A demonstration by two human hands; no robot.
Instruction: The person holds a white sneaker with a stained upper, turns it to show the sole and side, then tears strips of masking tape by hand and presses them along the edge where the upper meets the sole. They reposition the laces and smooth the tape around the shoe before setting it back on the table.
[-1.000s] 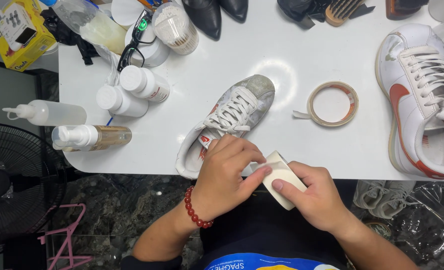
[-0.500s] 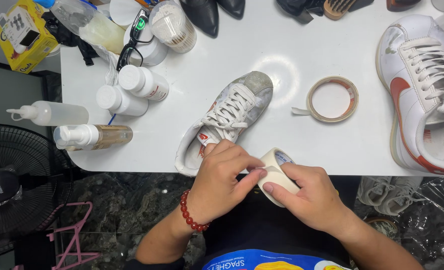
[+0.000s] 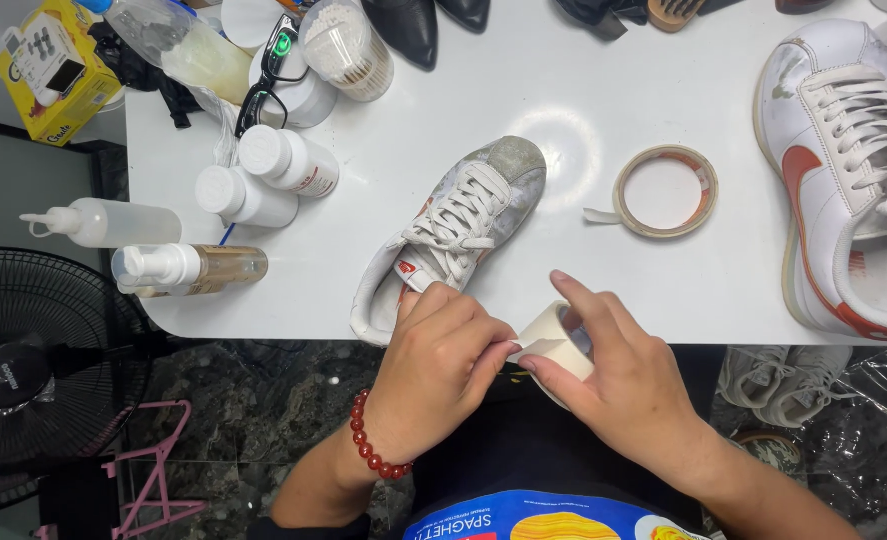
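Right hand (image 3: 629, 385) clamped on tape roll (image 3: 556, 345), roll half hidden; left hand (image 3: 439, 365) pinching tape end, covering sneaker (image 3: 454, 230) heel.

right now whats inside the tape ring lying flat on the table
Only bare white table shows inside the flat tan tape ring; a loose tape end sticks out at its left. Nothing there is covered.

Yellow carton (image 3: 52, 62) upper left corner, off bench edge. 2 white bottles (image 3: 269, 175) w/ red-white labels, upper-left-centre on bench.
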